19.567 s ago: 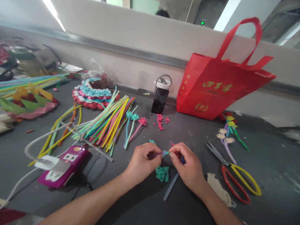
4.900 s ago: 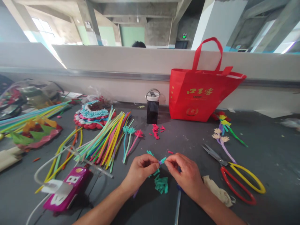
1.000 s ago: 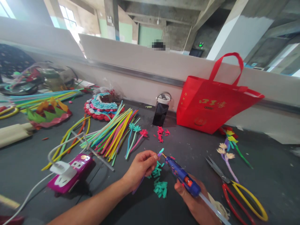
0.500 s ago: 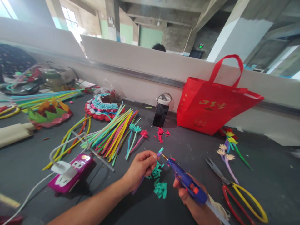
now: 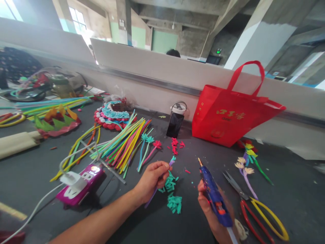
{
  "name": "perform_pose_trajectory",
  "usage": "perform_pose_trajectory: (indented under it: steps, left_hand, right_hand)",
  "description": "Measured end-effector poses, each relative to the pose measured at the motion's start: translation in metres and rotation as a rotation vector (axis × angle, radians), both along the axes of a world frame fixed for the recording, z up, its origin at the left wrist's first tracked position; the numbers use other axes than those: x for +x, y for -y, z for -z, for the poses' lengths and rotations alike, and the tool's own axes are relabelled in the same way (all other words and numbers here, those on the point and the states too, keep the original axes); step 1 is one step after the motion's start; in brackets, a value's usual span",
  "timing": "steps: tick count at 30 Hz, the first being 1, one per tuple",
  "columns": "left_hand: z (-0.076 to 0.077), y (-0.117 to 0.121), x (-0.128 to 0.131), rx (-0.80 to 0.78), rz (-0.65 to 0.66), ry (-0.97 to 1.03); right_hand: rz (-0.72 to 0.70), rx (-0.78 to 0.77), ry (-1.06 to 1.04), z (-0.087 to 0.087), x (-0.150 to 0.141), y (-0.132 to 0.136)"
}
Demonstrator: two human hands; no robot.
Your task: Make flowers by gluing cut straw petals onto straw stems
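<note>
My left hand (image 5: pixel 154 178) pinches a purple pipe cleaner (image 5: pixel 151 198) whose top end carries small teal pieces (image 5: pixel 173 159). In my right hand (image 5: pixel 212 211) is a blue hot glue gun (image 5: pixel 214 193), its metal tip pointing up and away, apart from the pipe cleaner. A clear glue stick sticks out of the gun's back end. Under and beside my left hand lie loose piles of cut teal pieces (image 5: pixel 174 203). Farther back are cut red pieces (image 5: pixel 174 145). Several finished pipe-cleaner flowers (image 5: pixel 149 139) with teal and red heads lie left of them.
A bundle of coloured pipe cleaners (image 5: pixel 127 145) lies left of centre, near a purple power strip (image 5: pixel 81 184) with a white plug. Scissors (image 5: pixel 243 196) with red and yellow handles lie right. Behind stand a phone (image 5: pixel 175 124), a red bag (image 5: pixel 228 115) and a low partition (image 5: pixel 142 61).
My right hand has drawn the glue gun away to the right from the pipe cleaner and tilted it more upright. My left hand stays nearly in place, still holding the pipe cleaner.
</note>
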State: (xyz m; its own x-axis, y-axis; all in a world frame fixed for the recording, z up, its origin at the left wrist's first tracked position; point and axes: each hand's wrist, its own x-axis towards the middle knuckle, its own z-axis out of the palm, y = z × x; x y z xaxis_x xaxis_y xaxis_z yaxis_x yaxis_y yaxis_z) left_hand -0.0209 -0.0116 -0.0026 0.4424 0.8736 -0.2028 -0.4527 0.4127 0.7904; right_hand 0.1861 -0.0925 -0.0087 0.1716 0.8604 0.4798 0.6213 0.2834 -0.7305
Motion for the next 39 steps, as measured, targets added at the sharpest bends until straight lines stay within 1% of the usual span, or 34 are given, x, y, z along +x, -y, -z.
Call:
perform_pose_trajectory:
  steps: [2,4,7,12,15,19,23,26,28,31,32,33,35,37,39]
  left_hand:
    - [0.000,-0.001,-0.001,-0.007,-0.008,0.015]
    - [-0.001,-0.003,-0.003,-0.008,-0.028,0.028]
    - [-0.001,-0.006,-0.006,0.020,-0.066,0.050]
    - [-0.003,-0.010,-0.010,0.061,-0.119,0.068]
    - [-0.003,-0.012,-0.011,0.064,-0.144,0.064]
    - [-0.004,-0.011,-0.009,0.061,-0.147,0.051]
    - [-0.004,-0.011,-0.009,0.064,-0.138,0.040]
    - [-0.003,-0.011,-0.009,0.056,-0.136,0.041]
    - [-0.002,-0.011,-0.009,0.052,-0.131,0.039]
    - [-0.001,-0.009,-0.008,0.058,-0.118,0.025]
    - [-0.001,-0.008,-0.007,0.062,-0.114,0.019]
    - [-0.001,-0.008,-0.007,0.068,-0.109,0.015]
    - [-0.001,-0.006,-0.006,0.076,-0.097,0.014]
    - [-0.001,-0.006,-0.006,0.079,-0.090,0.021]
    - [-0.002,-0.005,-0.006,0.076,-0.091,0.027]
  right_hand:
    - [0.037,-0.011,0.162,-0.002,0.003,-0.002]
    - [0.046,-0.093,0.290,-0.003,0.005,-0.006]
    - [0.049,-0.243,0.406,-0.002,0.007,-0.013]
    - [0.010,-0.515,0.484,0.000,0.013,-0.020]
    - [-0.027,-0.593,0.525,-0.001,0.018,-0.020]
    - [-0.076,-0.652,0.566,-0.001,0.024,-0.020]
    - [-0.096,-0.657,0.600,-0.004,0.033,-0.018]
    - [-0.123,-0.648,0.618,-0.012,0.038,-0.015]
    - [-0.087,-0.609,0.607,-0.019,0.036,-0.016]
    - [-0.006,-0.465,0.578,-0.023,0.021,-0.021]
    - [-0.022,-0.408,0.581,-0.022,0.013,-0.024]
    - [-0.066,-0.355,0.595,-0.021,0.004,-0.027]
    - [-0.174,-0.285,0.693,-0.017,-0.013,-0.034]
    - [-0.231,-0.254,0.818,-0.014,-0.026,-0.042]
    - [-0.236,-0.245,0.938,-0.011,-0.034,-0.048]
